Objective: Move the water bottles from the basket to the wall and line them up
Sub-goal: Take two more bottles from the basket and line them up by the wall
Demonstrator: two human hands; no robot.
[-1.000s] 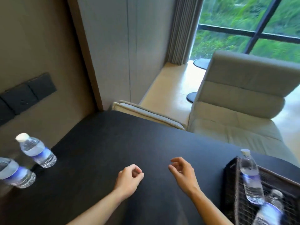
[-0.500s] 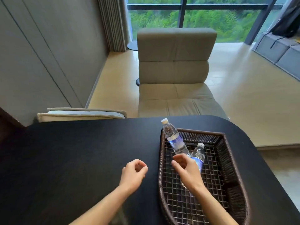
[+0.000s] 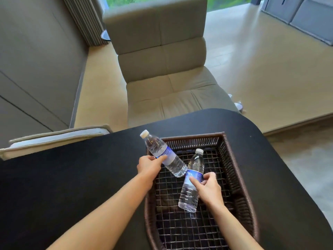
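Observation:
Two clear water bottles with white caps and blue labels lie in a dark woven basket [image 3: 232,159] on the black table [image 3: 72,177]. The left bottle [image 3: 173,159] leans over the basket's far left corner, its cap outside the rim. My left hand [image 3: 149,165] wraps its fingers around that bottle's label. The right bottle [image 3: 191,192] lies slanted on the wire bottom. My right hand [image 3: 209,188] closes on its middle, forefinger across the label.
A beige lounge chair [image 3: 162,78] stands beyond the table's far edge. A folded cushion [image 3: 54,138] rests at the far left edge. The wall [image 3: 27,69] is off to the left; the table's rounded right corner drops to the floor.
The view swung right from the wall, where two bottles stood, to the basket. Both hands reached into the basket and each took hold of a bottle.

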